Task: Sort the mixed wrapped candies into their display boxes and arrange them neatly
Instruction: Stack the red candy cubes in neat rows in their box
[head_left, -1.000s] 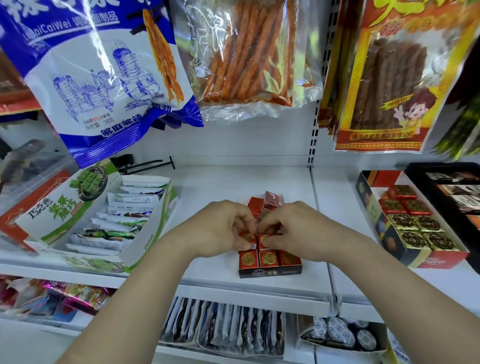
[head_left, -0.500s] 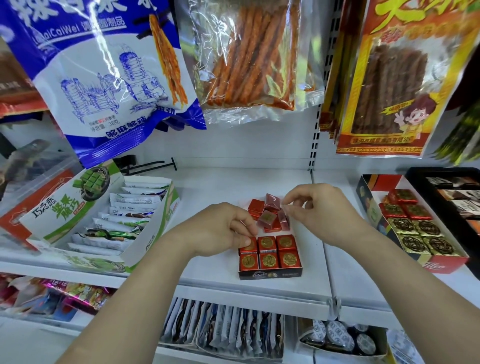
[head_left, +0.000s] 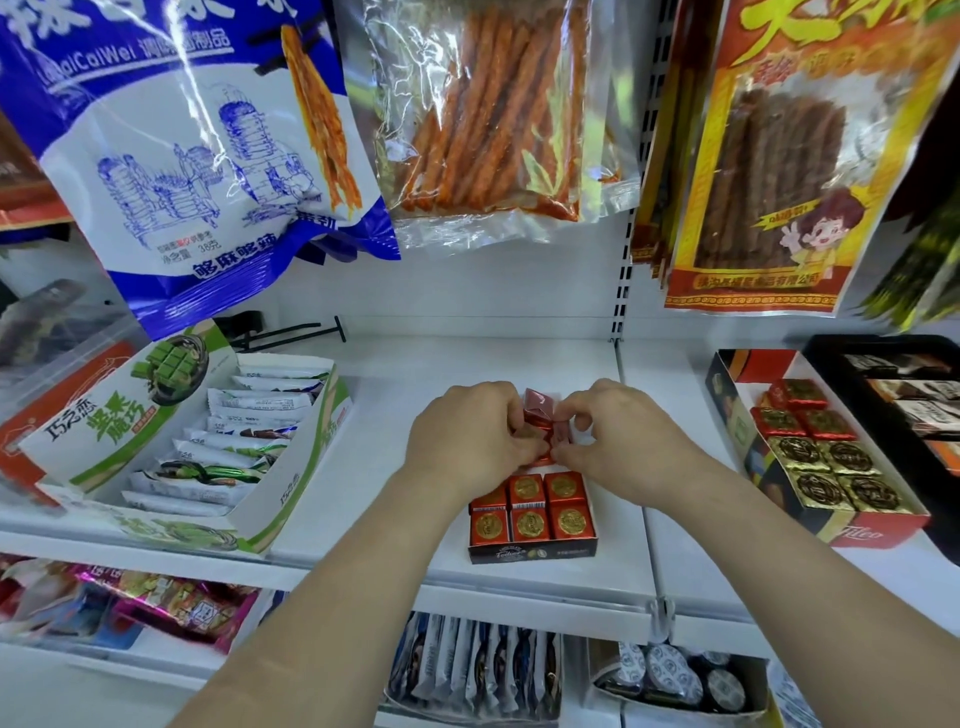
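A small dark display box (head_left: 532, 552) stands on the white shelf, its front rows filled with red square candies (head_left: 529, 522) bearing gold seals. Behind them lies a loose heap of red wrapped candies (head_left: 537, 402). My left hand (head_left: 467, 441) and my right hand (head_left: 623, 441) meet over that heap, fingers curled and pinching red candies at the back of the box. What lies under the hands is hidden.
A green and white box of wrapped bars (head_left: 171, 447) stands at the left. A red box with gold and red squares (head_left: 821, 462) and a black tray (head_left: 904, 395) stand at the right. Snack bags (head_left: 498, 114) hang overhead. A lower shelf (head_left: 478, 670) holds more packets.
My right hand came back down from the rear of the heap to meet my left hand. Both hands now sit further back, leaving the front two rows uncovered.
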